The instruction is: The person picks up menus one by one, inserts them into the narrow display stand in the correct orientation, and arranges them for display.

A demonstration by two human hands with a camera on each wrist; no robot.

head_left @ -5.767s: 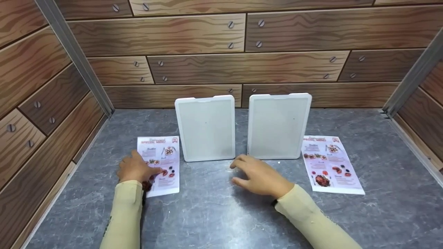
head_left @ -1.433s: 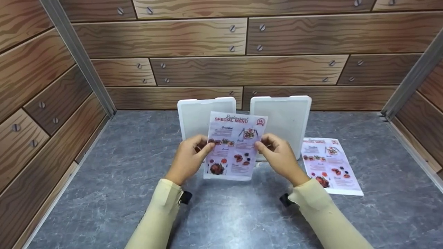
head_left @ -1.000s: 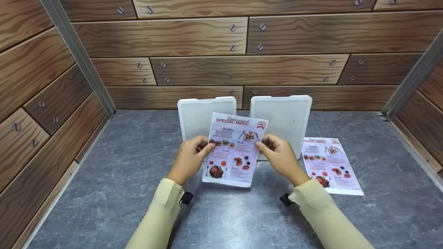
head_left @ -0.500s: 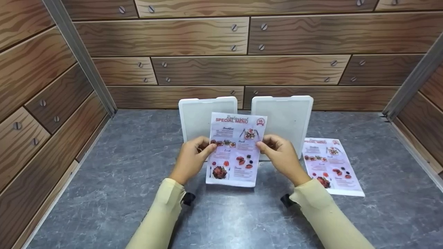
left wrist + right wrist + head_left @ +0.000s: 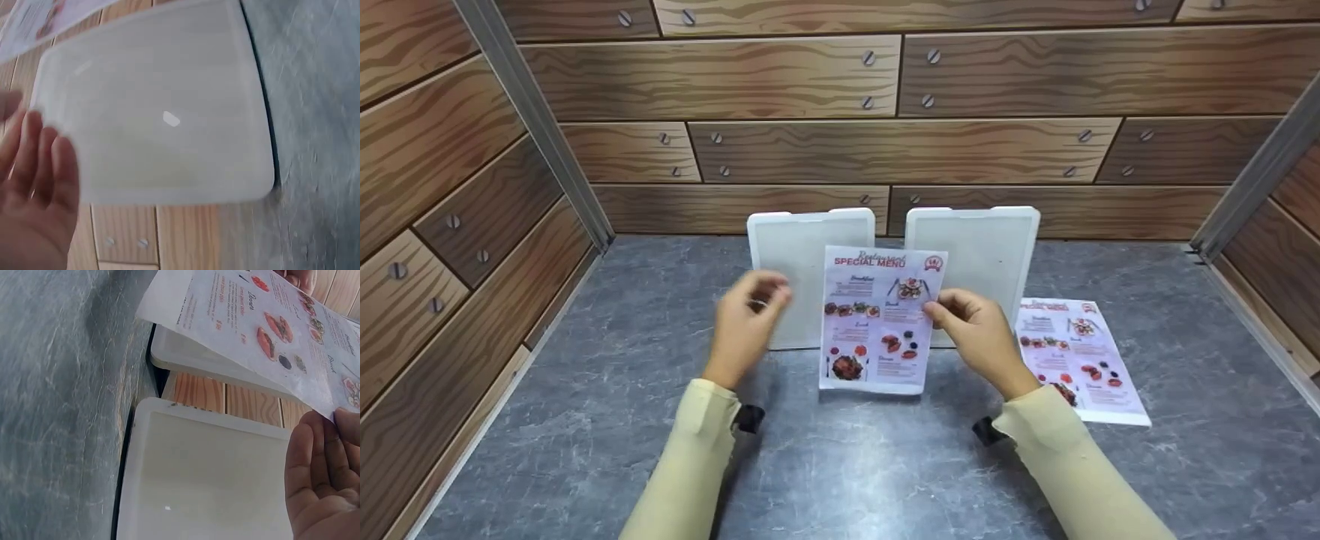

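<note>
My right hand (image 5: 979, 337) pinches a printed restaurant menu sheet (image 5: 881, 322) by its right edge, thumb on the printed face. The sheet is held up in front of two white upright panels, overlapping both in the head view. My left hand (image 5: 744, 326) is off to the left of the sheet, apart from it, with bent fingers and nothing in them. In the left wrist view its fingers (image 5: 42, 157) show blurred in front of the left white panel (image 5: 157, 101). The right wrist view shows the sheet's edge between thumb and fingers (image 5: 298, 467).
The left white panel (image 5: 795, 255) and the right white panel (image 5: 982, 255) stand side by side on the grey marbled table (image 5: 840, 480). A second, matching menu (image 5: 1080, 367) lies on the table at the right. Wood-patterned walls (image 5: 900, 150) enclose the back and sides.
The menu at the left was on the table under my left hand, then came up between both hands. Now the left hand has let go and moved left; the sheet has shifted slightly right.
</note>
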